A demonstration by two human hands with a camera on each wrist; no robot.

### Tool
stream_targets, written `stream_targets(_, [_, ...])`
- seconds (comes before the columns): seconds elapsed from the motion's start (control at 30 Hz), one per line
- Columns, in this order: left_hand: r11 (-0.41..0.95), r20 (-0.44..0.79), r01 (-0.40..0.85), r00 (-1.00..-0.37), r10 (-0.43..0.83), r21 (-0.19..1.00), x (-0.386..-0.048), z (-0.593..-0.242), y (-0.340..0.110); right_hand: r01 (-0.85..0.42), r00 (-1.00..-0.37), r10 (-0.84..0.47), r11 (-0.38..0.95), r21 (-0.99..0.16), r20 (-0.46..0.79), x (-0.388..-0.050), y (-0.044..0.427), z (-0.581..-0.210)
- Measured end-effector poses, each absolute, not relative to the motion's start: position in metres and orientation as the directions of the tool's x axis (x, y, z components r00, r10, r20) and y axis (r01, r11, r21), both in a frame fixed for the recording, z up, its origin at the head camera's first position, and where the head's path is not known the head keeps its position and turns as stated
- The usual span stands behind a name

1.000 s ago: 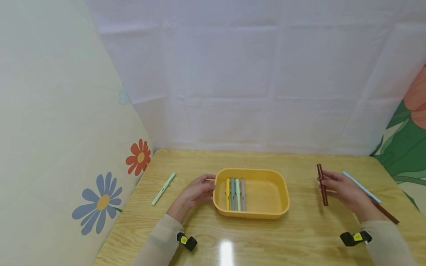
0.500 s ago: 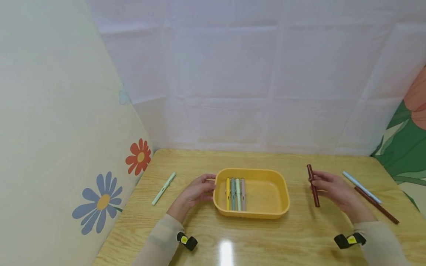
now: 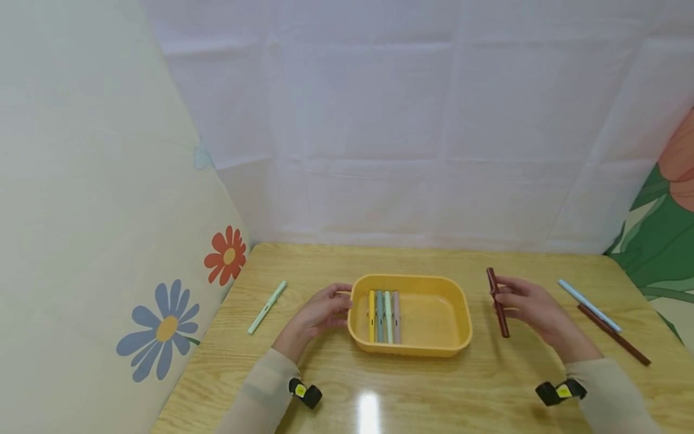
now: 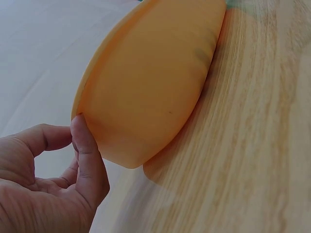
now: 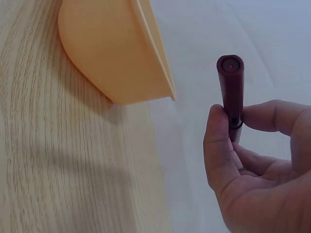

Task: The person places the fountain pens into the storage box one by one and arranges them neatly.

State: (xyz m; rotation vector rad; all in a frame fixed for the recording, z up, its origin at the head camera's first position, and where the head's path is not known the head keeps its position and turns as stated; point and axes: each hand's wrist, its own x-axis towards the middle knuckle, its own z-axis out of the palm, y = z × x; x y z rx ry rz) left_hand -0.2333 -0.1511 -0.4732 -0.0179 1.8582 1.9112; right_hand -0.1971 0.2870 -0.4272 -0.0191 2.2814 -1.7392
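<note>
In the head view, a yellow basket (image 3: 434, 351) stands mid-table with a yellow pen (image 3: 371, 316), a grey-blue pen (image 3: 380, 317), a light green pen (image 3: 388, 317) and a mauve pen (image 3: 397, 317) side by side in its left part. My left hand (image 3: 320, 313) pinches the basket's left rim; the left wrist view shows thumb and finger (image 4: 63, 174) on the rim (image 4: 80, 99). My right hand (image 3: 531, 307) pinches a dark red pen (image 3: 498, 303) above the table, right of the basket. That pen (image 5: 232, 92) is between thumb and fingers (image 5: 262, 165) in the right wrist view.
A light green pen (image 3: 267, 307) lies on the table (image 3: 303, 259) at the left. Beyond my right hand, a light blue pen (image 3: 588, 305) and a dark red pen (image 3: 615, 335) lie slanted close together. A white cloth (image 3: 368, 120) hangs behind the table.
My right hand has moved left toward the basket, carrying the dark red pen. My left hand and the basket have stayed in place.
</note>
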Motion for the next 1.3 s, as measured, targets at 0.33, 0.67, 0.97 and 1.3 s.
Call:
stream_targets(0.33, [0.022, -0.319, -0.329, -0.895, 0.312, 0.944, -0.234, -0.473, -0.149, 0.139, -0.954, -0.219, 0.280, -0.950, -0.204, -0.201, 0.274, -0.427])
stream_targets(0.67, [0.026, -0.310, -0.318, -0.900, 0.307, 0.948, -0.234, -0.472, -0.149, 0.126, -0.949, -0.256, 0.230, -0.965, -0.185, -0.204, 0.260, -0.425])
stream_targets(0.97, [0.027, -0.323, -0.330, -0.897, 0.303, 0.944, -0.234, -0.472, -0.150, 0.143, -0.939, -0.275, 0.233, -0.962, -0.206, -0.205, 0.248, -0.428])
stream_targets(1.3, [0.027, -0.313, -0.321, -0.894, 0.322, 0.947, -0.233, -0.472, -0.151, 0.155, -0.936, -0.281, 0.218, -0.964, -0.214, -0.206, 0.237, -0.430])
